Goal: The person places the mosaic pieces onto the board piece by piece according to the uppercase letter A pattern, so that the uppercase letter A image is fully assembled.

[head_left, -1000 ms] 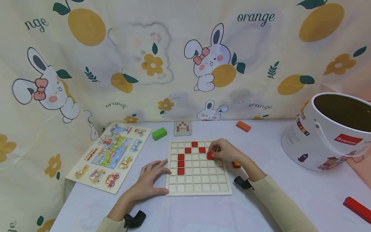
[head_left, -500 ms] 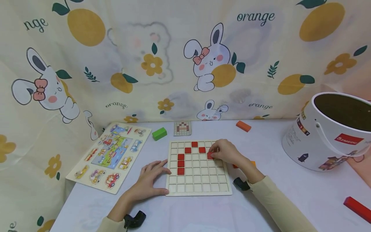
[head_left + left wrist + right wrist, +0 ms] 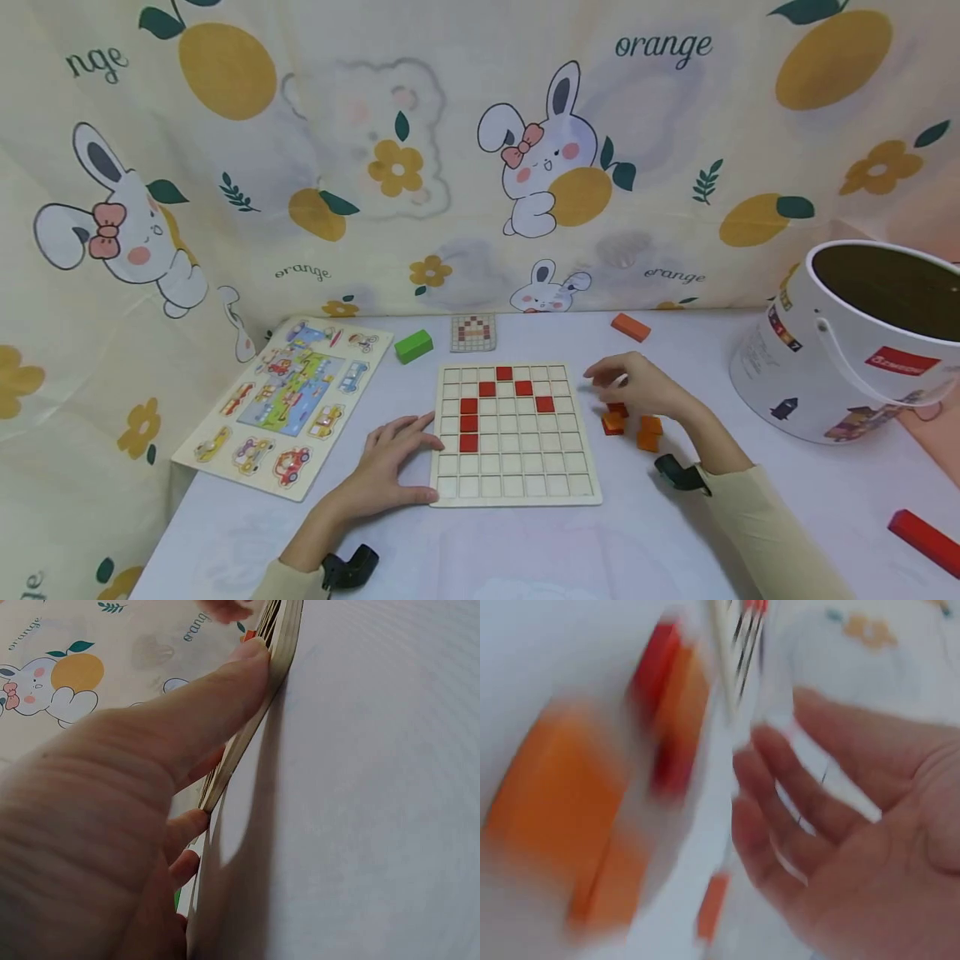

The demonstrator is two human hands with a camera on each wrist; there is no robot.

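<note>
Behind both your hands, a printed cloth backdrop (image 3: 465, 158) hangs as the back wall, cream-coloured, with white rabbits, yellow-orange fruit, small flowers, green leaves and the word "orange" repeated across it. The cloth wraps round on your left side too, falling in soft folds beyond your left hand. Under your hands lies a pale, lavender-white table (image 3: 525, 550), its surface plain and smooth, meeting the cloth along a straight line at the far edge. Far off past your right hand, at the table's edge, a strip of pinkish surface (image 3: 933, 429) shows. The light is soft and even, with only faint shadows on the tabletop.
</note>
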